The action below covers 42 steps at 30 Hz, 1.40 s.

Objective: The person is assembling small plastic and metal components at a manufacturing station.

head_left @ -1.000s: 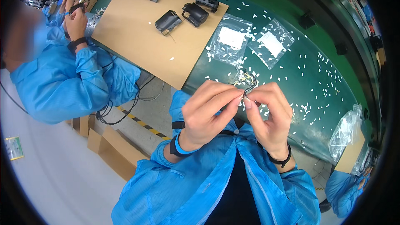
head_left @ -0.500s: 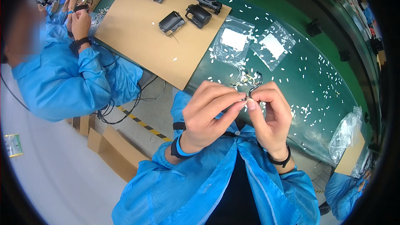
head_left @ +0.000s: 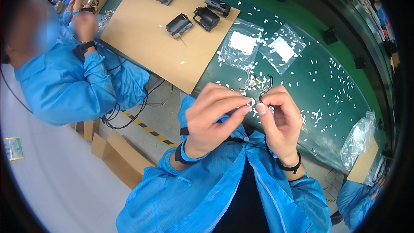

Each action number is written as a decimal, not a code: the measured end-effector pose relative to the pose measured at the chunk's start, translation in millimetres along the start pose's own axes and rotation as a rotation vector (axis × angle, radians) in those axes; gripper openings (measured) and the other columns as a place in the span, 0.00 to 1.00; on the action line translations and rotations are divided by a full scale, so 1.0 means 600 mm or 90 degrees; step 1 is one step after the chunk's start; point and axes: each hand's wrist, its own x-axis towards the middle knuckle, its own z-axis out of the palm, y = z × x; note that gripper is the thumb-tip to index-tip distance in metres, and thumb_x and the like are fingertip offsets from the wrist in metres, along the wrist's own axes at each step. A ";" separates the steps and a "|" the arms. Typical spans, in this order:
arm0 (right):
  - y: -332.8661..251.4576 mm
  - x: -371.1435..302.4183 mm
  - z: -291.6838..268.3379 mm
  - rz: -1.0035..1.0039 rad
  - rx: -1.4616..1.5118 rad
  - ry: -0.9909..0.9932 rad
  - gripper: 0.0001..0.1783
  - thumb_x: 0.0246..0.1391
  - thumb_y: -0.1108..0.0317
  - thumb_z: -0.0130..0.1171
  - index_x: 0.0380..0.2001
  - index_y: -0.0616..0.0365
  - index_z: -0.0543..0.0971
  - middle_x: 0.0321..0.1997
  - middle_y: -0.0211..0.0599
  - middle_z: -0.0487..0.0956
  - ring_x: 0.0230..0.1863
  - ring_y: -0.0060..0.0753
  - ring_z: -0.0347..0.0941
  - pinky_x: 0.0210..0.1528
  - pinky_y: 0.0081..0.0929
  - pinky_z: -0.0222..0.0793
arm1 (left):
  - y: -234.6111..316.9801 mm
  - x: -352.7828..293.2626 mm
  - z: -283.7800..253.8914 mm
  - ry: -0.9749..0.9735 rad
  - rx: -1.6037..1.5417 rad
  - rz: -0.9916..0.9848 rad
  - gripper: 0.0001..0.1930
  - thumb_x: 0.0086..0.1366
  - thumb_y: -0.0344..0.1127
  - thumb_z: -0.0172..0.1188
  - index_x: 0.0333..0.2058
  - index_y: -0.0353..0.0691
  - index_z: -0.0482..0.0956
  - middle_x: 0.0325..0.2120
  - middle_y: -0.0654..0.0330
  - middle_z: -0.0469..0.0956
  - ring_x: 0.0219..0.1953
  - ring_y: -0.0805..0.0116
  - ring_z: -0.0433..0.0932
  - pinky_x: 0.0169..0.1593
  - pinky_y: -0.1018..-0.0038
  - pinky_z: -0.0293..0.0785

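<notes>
A thin black cable (head_left: 271, 80) is pinched between the thumb and forefinger of my right hand (head_left: 282, 118), its upper end curving above the knuckles. Facing it, my left hand (head_left: 215, 118) has thumb and forefinger closed on a small white piece (head_left: 252, 100), too small to name. The two sets of fingertips are a little apart, over the near edge of the green table (head_left: 297, 88). Just beyond my fingers lies a small heap of yellow, white and black wires (head_left: 257, 81).
Many small white pieces are strewn over the table around two clear plastic bags (head_left: 241, 43) with white labels. Black plastic housings (head_left: 179, 25) sit on a cardboard sheet (head_left: 146, 39). A co-worker in blue (head_left: 69, 82) works at left; a crumpled plastic bag (head_left: 358, 138) lies at right.
My left fingertips have drawn slightly left, away from the right ones, and the white piece now shows between them. My right hand has hardly moved. The co-worker's hands have shifted slightly.
</notes>
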 end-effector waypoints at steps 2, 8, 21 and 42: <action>-0.002 0.002 0.001 -0.047 -0.066 -0.009 0.04 0.53 0.82 0.62 0.32 0.66 0.77 0.32 0.39 0.77 0.30 0.27 0.72 0.32 0.22 0.68 | 0.004 0.000 0.008 -0.020 0.044 0.013 0.10 0.49 0.19 0.70 0.33 0.31 0.85 0.29 0.54 0.83 0.32 0.61 0.80 0.36 0.71 0.74; 0.000 0.004 -0.002 -0.133 -0.172 -0.014 0.07 0.51 0.83 0.64 0.33 0.66 0.77 0.33 0.40 0.78 0.31 0.30 0.74 0.32 0.24 0.70 | 0.004 0.001 0.012 -0.015 0.065 0.003 0.10 0.50 0.17 0.68 0.33 0.30 0.85 0.29 0.54 0.83 0.32 0.61 0.80 0.36 0.71 0.74; -0.009 -0.002 -0.014 0.222 0.357 -0.095 0.02 0.63 0.76 0.54 0.37 0.64 0.74 0.35 0.33 0.74 0.35 0.21 0.69 0.38 0.20 0.66 | -0.008 -0.004 0.003 -0.074 -0.169 -0.084 0.09 0.61 0.26 0.64 0.40 0.28 0.83 0.34 0.50 0.83 0.37 0.63 0.78 0.39 0.72 0.74; -0.004 0.002 -0.014 0.285 0.413 -0.170 0.04 0.65 0.73 0.51 0.38 0.63 0.73 0.36 0.31 0.73 0.36 0.20 0.71 0.40 0.20 0.67 | -0.031 -0.005 -0.005 -0.073 -0.318 -0.023 0.21 0.52 0.17 0.69 0.44 0.35 0.74 0.38 0.49 0.82 0.43 0.61 0.79 0.45 0.68 0.73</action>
